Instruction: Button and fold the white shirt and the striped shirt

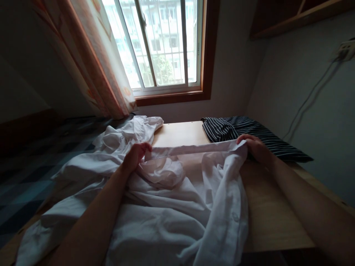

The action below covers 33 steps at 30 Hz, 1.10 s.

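Observation:
A white button-up shirt lies rumpled over the wooden board, its lower part running toward me. My left hand is closed on one end of the shirt's collar band. At the other end, my right hand pinches the collar's corner. Between the two hands the collar edge is stretched nearly straight and raised a little off the board. A button shows on the front placket at the right. Beyond my left hand lies more bunched white cloth; whether it belongs to the same shirt I cannot tell.
Beneath the shirt is a light wooden board. Folded black cloth with white stripes lies at its back right. A checked bedspread spreads at left. Behind are a window and curtain; a cable hangs along the right wall.

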### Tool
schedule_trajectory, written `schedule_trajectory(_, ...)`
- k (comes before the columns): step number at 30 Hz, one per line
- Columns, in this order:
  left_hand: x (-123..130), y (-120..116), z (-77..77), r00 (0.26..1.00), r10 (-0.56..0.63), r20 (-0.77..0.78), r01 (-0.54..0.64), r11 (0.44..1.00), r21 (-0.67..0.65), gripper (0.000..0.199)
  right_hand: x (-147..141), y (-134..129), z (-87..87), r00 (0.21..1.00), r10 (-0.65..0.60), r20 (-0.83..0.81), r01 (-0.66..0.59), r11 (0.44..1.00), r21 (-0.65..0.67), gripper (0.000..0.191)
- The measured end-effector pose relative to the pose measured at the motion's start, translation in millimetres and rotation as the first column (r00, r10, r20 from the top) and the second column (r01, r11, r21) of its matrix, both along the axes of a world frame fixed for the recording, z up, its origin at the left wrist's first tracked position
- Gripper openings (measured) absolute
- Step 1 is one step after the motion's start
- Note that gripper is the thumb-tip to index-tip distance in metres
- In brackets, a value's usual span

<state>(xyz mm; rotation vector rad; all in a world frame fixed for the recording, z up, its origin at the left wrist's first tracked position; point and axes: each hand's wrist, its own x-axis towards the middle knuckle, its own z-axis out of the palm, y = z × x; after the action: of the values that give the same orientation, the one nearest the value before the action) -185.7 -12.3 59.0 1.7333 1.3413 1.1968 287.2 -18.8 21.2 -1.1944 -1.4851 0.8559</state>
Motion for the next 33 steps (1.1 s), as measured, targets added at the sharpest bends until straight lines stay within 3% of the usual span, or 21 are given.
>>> schedule_trajectory(3, 2, -3, 2.2, 0.997, 0.038, -0.067, -0.037, 0.999, 0.016, 0.045, -1, -1, 1.7, 0.999, 0.020, 0.034, -0.020, 1.000, 0.009, 0.028)
schedule_trajectory(8, 4, -6, -0.3, 0.963, 0.029, -0.269, -0.008, 0.997, 0.078, 0.044, -7, 0, 3.2, 0.981, -0.054, 0.185, 0.054, 0.999, 0.002, 0.042)
schedule_trajectory(15, 5, -1, -1.8, 0.914, 0.081, -0.396, -0.022, 0.988, 0.153, 0.043, -5, 8, -5.3, 0.959, -0.115, 0.257, 0.089, 0.990, 0.114, 0.039)
schedule_trajectory(18, 5, 1, -2.2, 0.913, 0.049, -0.406, -0.016, 0.996, 0.086, 0.046, -6, 9, -4.7, 0.954, -0.129, 0.270, 0.094, 0.986, 0.136, 0.047)
schedule_trajectory(21, 3, 4, -5.2, 0.922, -0.020, -0.386, 0.032, 0.999, 0.024, 0.047, -8, 7, -2.8, 0.943, -0.135, 0.303, 0.098, 0.986, 0.135, 0.040)
schedule_trajectory(28, -7, 6, -5.6, 0.899, -0.023, -0.438, 0.075, 0.992, 0.101, 0.046, 0, 8, -0.3, 0.953, -0.152, 0.261, 0.124, 0.985, 0.119, 0.042)
schedule_trajectory(31, -12, 7, -0.6, 0.846, -0.006, -0.533, 0.106, 0.982, 0.157, 0.045, 1, 7, 2.4, 0.946, -0.160, 0.284, 0.125, 0.983, 0.137, 0.045)
schedule_trajectory(33, -13, 8, 3.5, 0.758, 0.051, -0.650, 0.133, 0.964, 0.231, 0.041, -1, 5, 3.9, 0.935, -0.160, 0.316, 0.124, 0.984, 0.131, 0.043)
